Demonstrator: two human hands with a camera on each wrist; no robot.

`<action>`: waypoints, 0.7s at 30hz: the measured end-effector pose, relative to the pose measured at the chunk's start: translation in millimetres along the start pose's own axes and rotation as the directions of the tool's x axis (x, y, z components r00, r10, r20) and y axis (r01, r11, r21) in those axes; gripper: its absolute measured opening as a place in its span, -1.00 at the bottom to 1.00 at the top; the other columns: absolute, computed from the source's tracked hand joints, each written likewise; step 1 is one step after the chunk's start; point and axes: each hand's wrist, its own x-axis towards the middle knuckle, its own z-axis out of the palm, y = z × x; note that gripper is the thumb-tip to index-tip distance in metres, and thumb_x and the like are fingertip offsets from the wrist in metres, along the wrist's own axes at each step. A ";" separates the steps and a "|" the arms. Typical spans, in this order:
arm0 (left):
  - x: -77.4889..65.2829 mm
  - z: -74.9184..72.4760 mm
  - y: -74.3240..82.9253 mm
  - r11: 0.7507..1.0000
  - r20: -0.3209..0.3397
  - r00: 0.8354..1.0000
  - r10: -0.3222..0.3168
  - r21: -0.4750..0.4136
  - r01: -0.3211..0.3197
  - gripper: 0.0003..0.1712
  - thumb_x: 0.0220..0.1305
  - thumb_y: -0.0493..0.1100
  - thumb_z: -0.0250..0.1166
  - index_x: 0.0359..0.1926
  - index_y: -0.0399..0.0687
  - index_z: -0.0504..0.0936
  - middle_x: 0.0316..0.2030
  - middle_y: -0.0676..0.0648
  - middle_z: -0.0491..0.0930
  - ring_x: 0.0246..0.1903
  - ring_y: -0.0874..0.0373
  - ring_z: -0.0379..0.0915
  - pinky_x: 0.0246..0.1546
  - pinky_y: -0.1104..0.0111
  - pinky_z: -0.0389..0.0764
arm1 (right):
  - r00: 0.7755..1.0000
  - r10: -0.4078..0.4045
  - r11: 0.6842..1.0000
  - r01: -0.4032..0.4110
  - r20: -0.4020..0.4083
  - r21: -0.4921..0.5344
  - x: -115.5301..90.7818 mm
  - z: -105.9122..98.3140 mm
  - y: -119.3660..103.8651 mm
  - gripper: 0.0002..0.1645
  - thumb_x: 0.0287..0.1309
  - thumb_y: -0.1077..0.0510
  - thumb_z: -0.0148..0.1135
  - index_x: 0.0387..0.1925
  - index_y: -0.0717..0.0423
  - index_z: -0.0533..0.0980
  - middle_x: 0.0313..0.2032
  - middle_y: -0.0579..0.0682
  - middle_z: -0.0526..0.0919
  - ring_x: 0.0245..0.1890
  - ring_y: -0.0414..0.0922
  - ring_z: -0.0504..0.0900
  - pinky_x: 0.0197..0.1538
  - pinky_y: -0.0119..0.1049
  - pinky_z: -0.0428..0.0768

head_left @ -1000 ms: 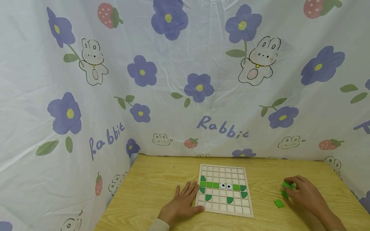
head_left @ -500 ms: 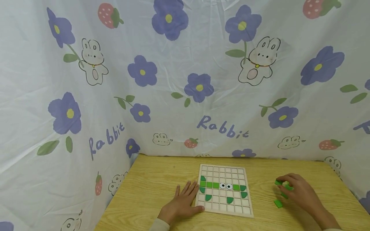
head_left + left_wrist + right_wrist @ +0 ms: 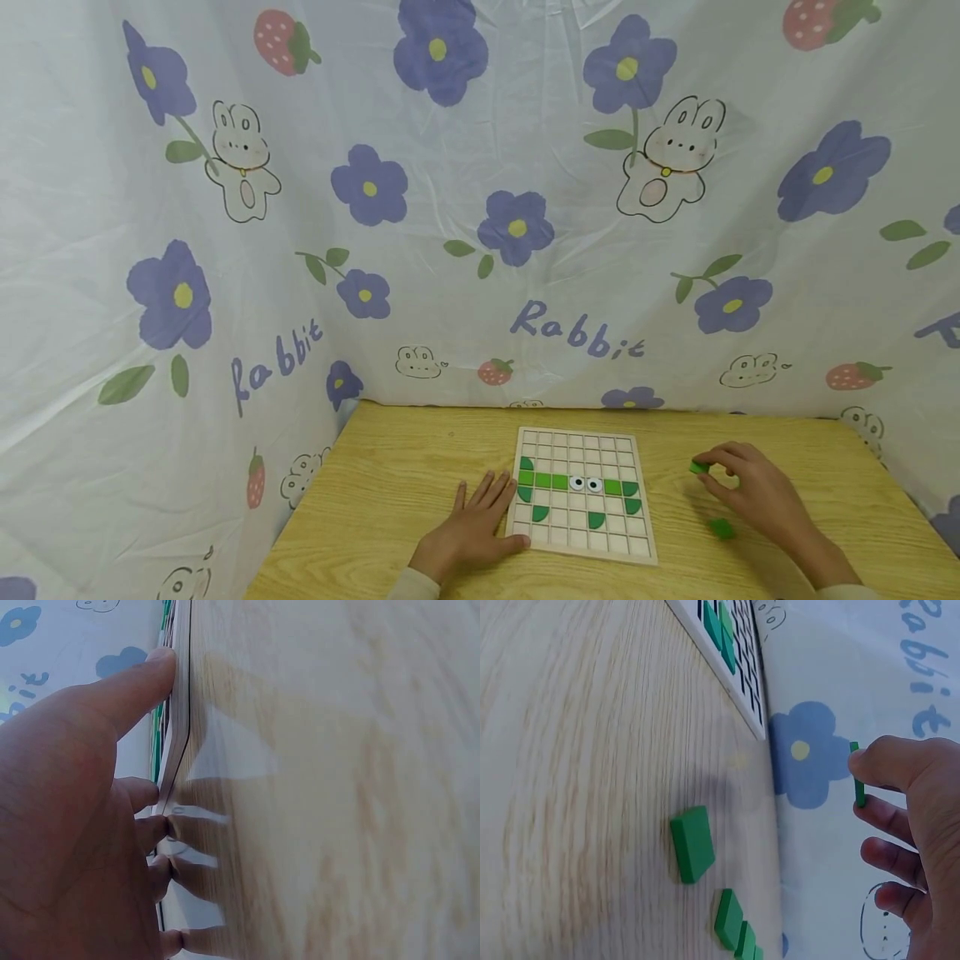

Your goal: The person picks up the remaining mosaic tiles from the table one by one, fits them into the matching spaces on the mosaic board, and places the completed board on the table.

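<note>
A pale gridded board [image 3: 573,527] lies on the table. One of its rows carries light-green square tiles [image 3: 543,481] and two round eye pieces [image 3: 594,484]; dark-green quarter-round pieces [image 3: 596,520] sit in other cells. My left hand [image 3: 476,529] rests spread at the board's left side, thumb and fingertips along its edge. To the right of the board, my right hand [image 3: 757,492] pinches a green square tile [image 3: 698,467] between thumb and index finger, raised off the table. The right wrist view shows this tile [image 3: 859,776] edge-on, the other fingers loosely bent.
Below the right hand a loose green tile [image 3: 722,528] lies on the wooden table [image 3: 405,467]. Several green tiles [image 3: 694,844] appear in a line in the right wrist view, partly hidden by the hand from the head. A patterned curtain [image 3: 450,292] hangs behind and at the left.
My right hand has picked a green tile from the loose ones and carried it leftward, toward the board. The left hand and board have stayed in place.
</note>
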 end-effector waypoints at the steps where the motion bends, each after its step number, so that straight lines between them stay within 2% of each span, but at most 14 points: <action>1: -0.1 -0.3 0.1 1.000 -0.001 1.000 0.000 0.001 0.000 0.11 0.48 0.49 0.14 0.76 0.11 -0.07 0.75 -0.04 -0.15 0.74 -0.13 -0.30 0.62 -0.37 -0.25 | 1.000 -0.004 1.000 0.004 0.000 -0.002 1.1 0.6 -1.2 -0.64 -0.01 0.19 0.70 -0.16 -0.16 0.76 -0.16 -0.14 0.73 -0.34 -0.21 0.59 -0.44 -0.41 0.50; 4: -0.6 -1.3 0.5 1.000 0.000 1.000 0.001 0.000 -0.001 0.11 0.48 0.48 0.14 0.76 0.10 -0.07 0.75 -0.04 -0.15 0.74 -0.13 -0.30 0.62 -0.37 -0.25 | 1.000 -0.027 1.000 0.027 -0.008 -0.005 4.4 2.3 -4.8 -0.62 -0.04 0.19 0.71 -0.16 -0.16 0.76 -0.16 -0.14 0.73 -0.33 -0.19 0.61 -0.43 -0.41 0.52; 13: -1.8 -3.0 1.8 1.000 0.010 1.000 0.005 -0.014 -0.005 0.10 0.49 0.47 0.13 0.76 0.07 -0.07 0.75 -0.06 -0.15 0.74 -0.15 -0.31 0.61 -0.39 -0.26 | 0.995 -0.094 0.995 0.094 -0.025 -0.012 12.9 6.4 -15.9 -0.58 -0.08 0.19 0.73 -0.14 -0.19 0.79 -0.16 -0.20 0.72 -0.30 -0.29 0.56 -0.41 -0.42 0.54; 21: -1.4 -3.0 2.1 1.000 0.013 1.000 0.000 -0.008 0.000 0.09 0.50 0.47 0.13 0.76 0.08 -0.06 0.75 -0.06 -0.16 0.74 -0.14 -0.32 0.61 -0.38 -0.27 | 0.989 -0.146 0.989 0.146 -0.032 -0.010 19.8 13.2 -26.7 -0.59 -0.09 0.19 0.73 -0.16 -0.17 0.79 -0.15 -0.17 0.73 -0.28 -0.21 0.61 -0.38 -0.42 0.60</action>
